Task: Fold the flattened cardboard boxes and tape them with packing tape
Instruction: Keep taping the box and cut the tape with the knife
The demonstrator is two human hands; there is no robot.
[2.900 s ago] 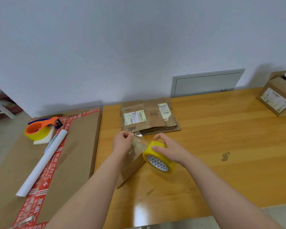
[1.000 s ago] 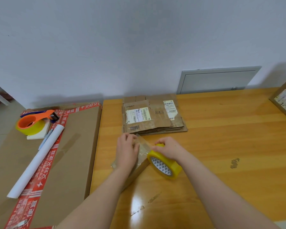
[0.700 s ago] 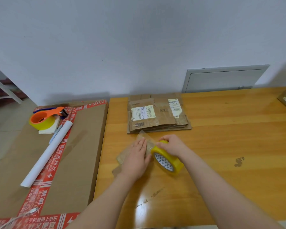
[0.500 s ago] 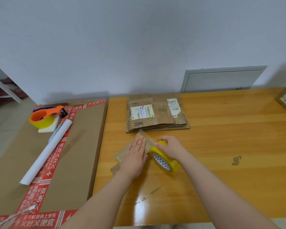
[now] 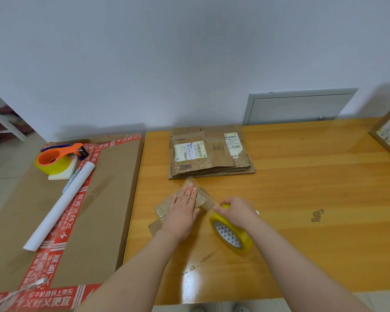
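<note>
Left hand (image 5: 182, 212) flat atop small box (image 5: 202, 196), fingers straight; right hand (image 5: 236, 211) grips tape roll (image 5: 231, 238) just beside.

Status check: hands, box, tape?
Left hand flat, pressing small cardboard box. Right hand grips yellow tape roll beside it. Flattened stack just behind box.

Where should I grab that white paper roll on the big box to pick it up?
Probably the white paper roll is best gripped around its middle, from above, fingers across its length. It lies flat and slanted on the big box, and a pen lies beside its far end, so the middle is freer.
</note>
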